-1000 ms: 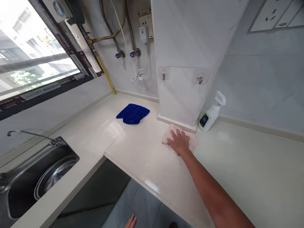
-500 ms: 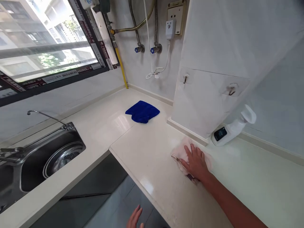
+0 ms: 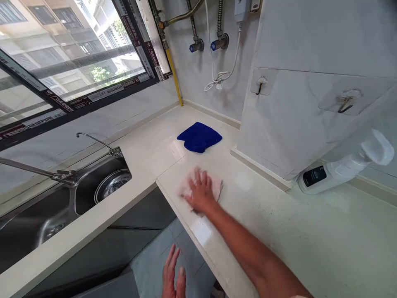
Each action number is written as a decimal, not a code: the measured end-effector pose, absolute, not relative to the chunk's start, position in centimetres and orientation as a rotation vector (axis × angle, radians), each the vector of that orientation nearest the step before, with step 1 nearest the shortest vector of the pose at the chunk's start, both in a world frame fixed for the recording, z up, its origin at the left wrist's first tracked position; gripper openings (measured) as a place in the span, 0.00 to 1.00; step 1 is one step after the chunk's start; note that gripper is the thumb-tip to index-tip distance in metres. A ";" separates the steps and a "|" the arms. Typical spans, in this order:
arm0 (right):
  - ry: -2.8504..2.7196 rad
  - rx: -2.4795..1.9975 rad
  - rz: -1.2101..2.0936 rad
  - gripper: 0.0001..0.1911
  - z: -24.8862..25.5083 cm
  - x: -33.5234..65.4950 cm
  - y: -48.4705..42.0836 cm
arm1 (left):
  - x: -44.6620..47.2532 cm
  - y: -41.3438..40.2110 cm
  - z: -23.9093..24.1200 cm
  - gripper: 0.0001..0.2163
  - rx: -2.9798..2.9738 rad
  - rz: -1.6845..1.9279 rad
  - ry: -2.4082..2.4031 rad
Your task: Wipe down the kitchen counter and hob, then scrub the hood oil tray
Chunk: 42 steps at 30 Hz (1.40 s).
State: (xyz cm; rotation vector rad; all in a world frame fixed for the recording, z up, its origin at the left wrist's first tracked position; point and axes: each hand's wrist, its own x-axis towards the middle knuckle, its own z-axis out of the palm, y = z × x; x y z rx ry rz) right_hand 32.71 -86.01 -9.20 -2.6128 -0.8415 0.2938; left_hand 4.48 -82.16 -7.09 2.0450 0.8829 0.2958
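Note:
My right hand (image 3: 200, 192) lies flat with fingers spread on a pale pink cloth (image 3: 214, 186), pressing it onto the cream countertop (image 3: 279, 223) near the counter's front edge. My left hand (image 3: 172, 276) hangs below the counter edge over the floor, fingers stretched out and holding nothing. A blue cloth (image 3: 199, 136) lies crumpled farther back on the counter, apart from both hands.
A white spray bottle (image 3: 341, 167) stands tilted at the foot of a white tiled column (image 3: 297, 103) on the right. A steel sink (image 3: 93, 186) with tap is set in the counter at left, under a window. Pipes and valves run in the back corner.
My right hand has slid the pink cloth leftward from the foot of the column to the counter's front edge. My left hand has come further into view below.

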 end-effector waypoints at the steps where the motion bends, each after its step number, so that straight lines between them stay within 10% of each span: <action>1: -0.915 -2.538 0.279 0.43 -9.2 29.9 -85.9 | 5.4 -82.1 -6.3 0.20 2.078 0.325 0.827; 8: -1.076 -2.355 0.133 0.40 -11.2 16.4 -99.2 | 9.3 -82.6 -5.1 0.19 2.236 0.350 0.445; 18: -0.152 -2.878 0.305 0.39 -9.8 30.4 -106.2 | 10.2 -87.9 -9.1 0.23 2.543 0.260 -0.170; 28: 0.246 -2.974 0.030 0.36 -13.5 11.1 -122.8 | 17.3 -90.0 -11.9 0.23 2.732 0.227 -0.574; 42: 0.702 -2.996 -0.098 0.44 -14.6 12.5 -132.4 | 38.9 -114.6 -7.8 0.32 2.026 0.143 -0.264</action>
